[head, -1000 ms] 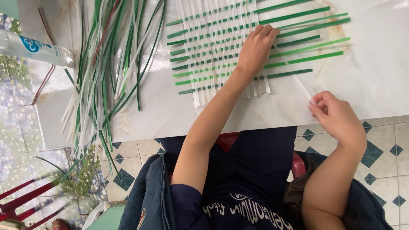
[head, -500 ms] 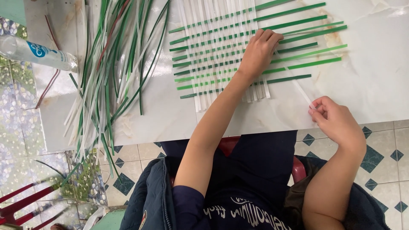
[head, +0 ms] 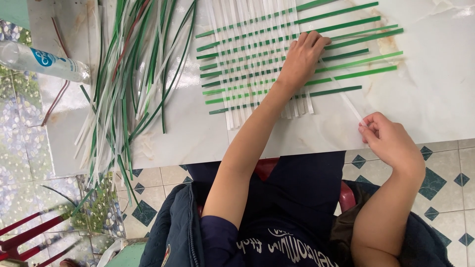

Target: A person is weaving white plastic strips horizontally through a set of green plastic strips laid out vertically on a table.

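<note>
A white marble-patterned table fills the upper part of the view; below its near edge lies a floor of pale tiles with dark green diamonds. The seated person's dark clothing and a dark jacket occupy the lower centre, over a red seat.

On the table's left half lies a loose heap of long strips, green, white and a few reddish, fanned out and overhanging the near edge. To its right sits the woven mat: white strips running away from the person, crossed by green strips whose free ends project to the right.

The left hand lies flat, palm down, fingers together, pressing on the right portion of the woven mat. The right hand rests at the table's near edge, thumb and fingertips pinched on the near end of a single white strip. This strip runs diagonally from the pinch up toward the left hand, crossing the free green ends. The two hands are well apart.

A clear plastic bottle lies on its side at the far left, beside the heap. Red slats of furniture show at the lower left corner.
</note>
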